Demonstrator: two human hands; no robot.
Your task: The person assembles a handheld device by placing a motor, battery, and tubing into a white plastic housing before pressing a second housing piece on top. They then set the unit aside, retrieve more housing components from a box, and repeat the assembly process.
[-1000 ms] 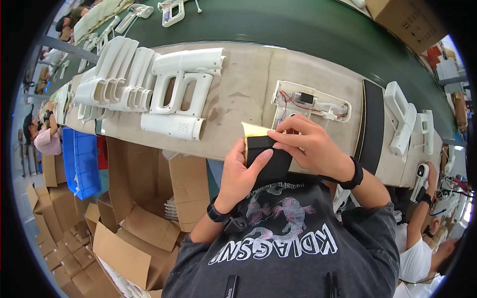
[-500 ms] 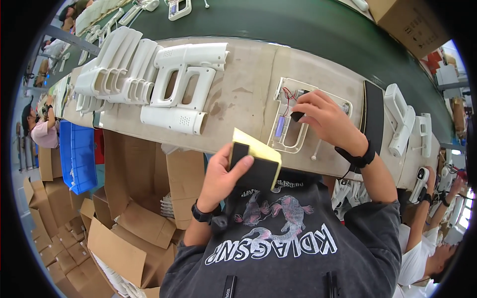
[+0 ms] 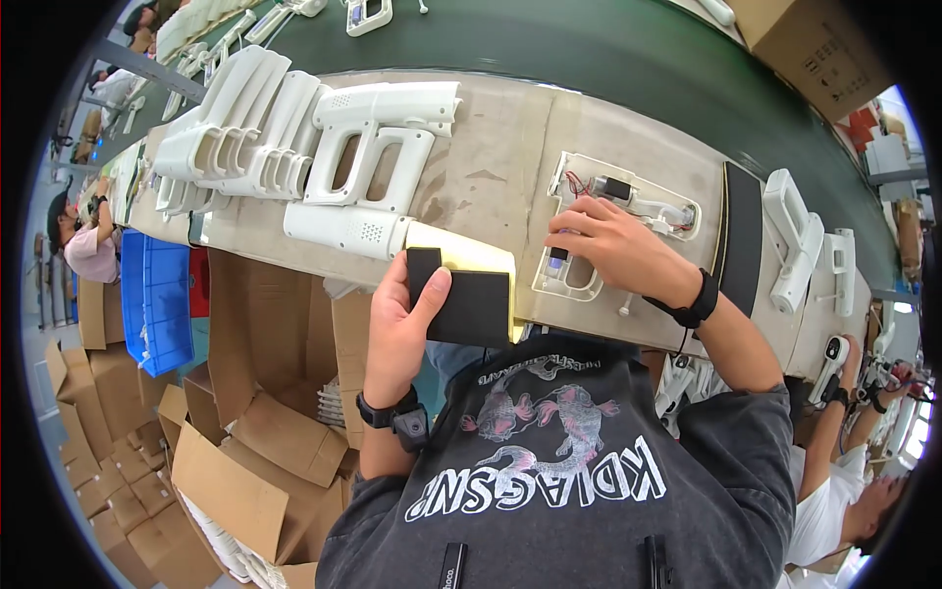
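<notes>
My left hand grips a sheet of black foam pads on yellow backing paper, thumb on top and a corner of the sheet cut out. Over an open white handheld-device housing half on the bench, my right hand has its fingers bent down at a small black foam pad. This pad lies against the blue battery in the handle. A black cylindrical motor and red wires show in the housing's upper part. My right hand hides the middle of the housing.
White housing shells are stacked at the bench's left. To the right lie a black foam strip and a white device. A green conveyor belt runs behind. Cardboard boxes and a blue bin stand lower left.
My right hand has come down and left with the black foam pad, from above the housing to the battery. My left hand has moved left and up with the foam sheet.
</notes>
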